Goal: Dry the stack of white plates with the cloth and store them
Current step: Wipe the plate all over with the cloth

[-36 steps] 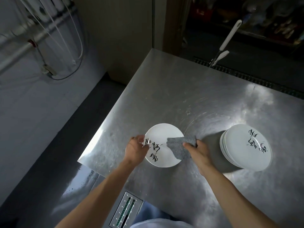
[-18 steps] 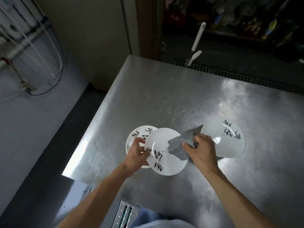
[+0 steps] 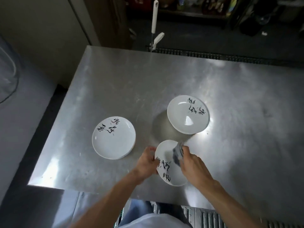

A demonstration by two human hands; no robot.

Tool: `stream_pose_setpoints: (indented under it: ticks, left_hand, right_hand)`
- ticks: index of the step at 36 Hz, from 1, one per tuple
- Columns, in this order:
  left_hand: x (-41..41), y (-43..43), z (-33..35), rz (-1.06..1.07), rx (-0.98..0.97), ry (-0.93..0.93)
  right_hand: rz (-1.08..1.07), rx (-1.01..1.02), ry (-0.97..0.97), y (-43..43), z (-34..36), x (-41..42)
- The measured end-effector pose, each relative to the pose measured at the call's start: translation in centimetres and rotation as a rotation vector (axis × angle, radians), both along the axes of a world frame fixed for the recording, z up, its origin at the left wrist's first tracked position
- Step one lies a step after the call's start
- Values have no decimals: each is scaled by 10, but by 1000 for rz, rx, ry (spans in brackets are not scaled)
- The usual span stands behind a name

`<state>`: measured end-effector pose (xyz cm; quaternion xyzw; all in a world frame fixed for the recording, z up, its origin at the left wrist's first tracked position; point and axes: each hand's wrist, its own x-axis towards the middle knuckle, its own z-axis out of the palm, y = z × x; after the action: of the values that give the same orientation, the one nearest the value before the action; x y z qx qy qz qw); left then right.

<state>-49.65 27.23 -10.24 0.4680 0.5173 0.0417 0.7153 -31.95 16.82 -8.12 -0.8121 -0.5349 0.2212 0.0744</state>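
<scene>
My left hand (image 3: pixel 146 162) grips the left rim of a white plate with black lettering (image 3: pixel 167 168), held tilted above the steel table (image 3: pixel 115 83). My right hand (image 3: pixel 190 163) holds a grey cloth (image 3: pixel 177 153) pressed on the plate's upper face. A stack of white plates (image 3: pixel 188 116) stands on the table beyond, to the right. Another low stack of white plates (image 3: pixel 113 138) lies to the left of my hands.
The table's front edge (image 3: pixel 98 190) runs just below my hands; its left edge drops to a dark floor. A white-handled tool (image 3: pixel 154 22) stands behind the table's far edge. Metal grating shows at the bottom right.
The camera has swung, so the table sits further right and lower in view. The held plate has come away from the left stack. The cloth has slid up to the plate's upper right.
</scene>
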Motion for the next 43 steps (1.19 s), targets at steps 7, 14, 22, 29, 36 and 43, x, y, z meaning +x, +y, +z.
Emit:
stream_pose_setpoints:
  ticks: [7,14,22,29,36,43]
  left_hand:
    - [2,-10,-20,62,-86,-31]
    - [-14,3,-28,95,-155,-75]
    - [-17,3,-20,-14,-128,-153]
    - [-27,6,-18,49,-210,-197]
    - [-38,7,-16,93,-211,-123]
    - [-20,-21,0,-16,-330,-181]
  right_hand:
    - [316,-178,-32,-8,-44,-38]
    - [536,-75,77,-33,-57,-18]
    - [302,-300,156,-10,-54,-6]
    - [326,-186,318,8,-51,-36]
    - [335,-138,514,-29,-50,-8]
    - [-150,-94,640,2,-58,-37]
